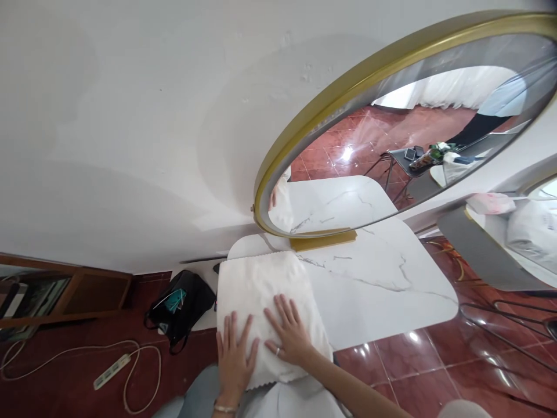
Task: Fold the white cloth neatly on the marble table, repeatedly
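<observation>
A white cloth (261, 284) with a scalloped edge, perhaps a towel, lies spread at the left end of a white marble-patterned table (369, 296). Its near edge hangs toward my lap. On its lower left part rests my left hand (236, 354), palm down with the fingers spread. My right hand (289, 334) presses flat on the middle of the cloth, fingers apart, a ring on one finger. Neither hand grips the fabric.
A gold-framed mirror (278, 151) stands at the table's back against the wall. Left of the table sits a black bag (183, 305). A power strip (112, 371) with its cord lies on the red tiled floor. A grey chair (483, 249) is at right.
</observation>
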Available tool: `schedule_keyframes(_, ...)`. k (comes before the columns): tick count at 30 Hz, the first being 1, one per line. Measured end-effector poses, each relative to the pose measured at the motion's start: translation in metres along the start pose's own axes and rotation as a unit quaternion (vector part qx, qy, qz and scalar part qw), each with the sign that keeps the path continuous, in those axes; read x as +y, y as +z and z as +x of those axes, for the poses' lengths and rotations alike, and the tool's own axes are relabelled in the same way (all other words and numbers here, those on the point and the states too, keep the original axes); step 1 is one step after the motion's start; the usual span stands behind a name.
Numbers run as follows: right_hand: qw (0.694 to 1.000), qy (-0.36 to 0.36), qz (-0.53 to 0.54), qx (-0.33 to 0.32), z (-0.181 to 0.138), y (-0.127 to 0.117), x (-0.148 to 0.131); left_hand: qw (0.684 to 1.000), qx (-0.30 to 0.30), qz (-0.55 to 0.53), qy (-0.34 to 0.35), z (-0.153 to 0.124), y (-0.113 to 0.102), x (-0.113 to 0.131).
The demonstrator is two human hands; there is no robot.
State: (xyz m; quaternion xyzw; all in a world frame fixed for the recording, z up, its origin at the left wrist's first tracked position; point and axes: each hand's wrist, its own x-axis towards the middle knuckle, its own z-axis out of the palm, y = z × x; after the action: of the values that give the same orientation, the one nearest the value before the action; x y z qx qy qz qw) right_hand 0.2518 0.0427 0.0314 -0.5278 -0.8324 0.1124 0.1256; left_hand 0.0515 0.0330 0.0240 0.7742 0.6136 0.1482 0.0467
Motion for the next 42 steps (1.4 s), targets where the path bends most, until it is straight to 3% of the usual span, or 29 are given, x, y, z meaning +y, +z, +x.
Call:
schedule_keyframes(4, 1.0, -0.027, 0.004, 0.011, 0.015, 0.002, 0.0, 1.0, 0.013, -0.003, -0.003, 0.002, -0.002, -0.009)
schedule_keyframes(8, 1.0, -0.006, -0.02, 0.023, -0.004, -0.008, 0.022, 0.999, -0.002, 0.019, 0.048, 0.014, 0.004, 0.013)
schedule_keyframes(17, 0.993, 0.049, -0.086, 0.068, -0.077, -0.041, 0.133, 0.988, -0.011, 0.031, 0.151, 0.056, 0.045, 0.135)
schedule_keyframes(26, 0.991, -0.02, -0.101, 0.084, -0.128, -0.077, 0.242, 0.985, 0.039, 0.071, 0.152, 0.065, 0.082, 0.236)
schedule_keyframes(42, 0.987, 0.031, -0.118, 0.1, -0.222, -0.126, 0.379, 0.983, -0.01, -0.031, 0.179, 0.093, 0.133, 0.398)
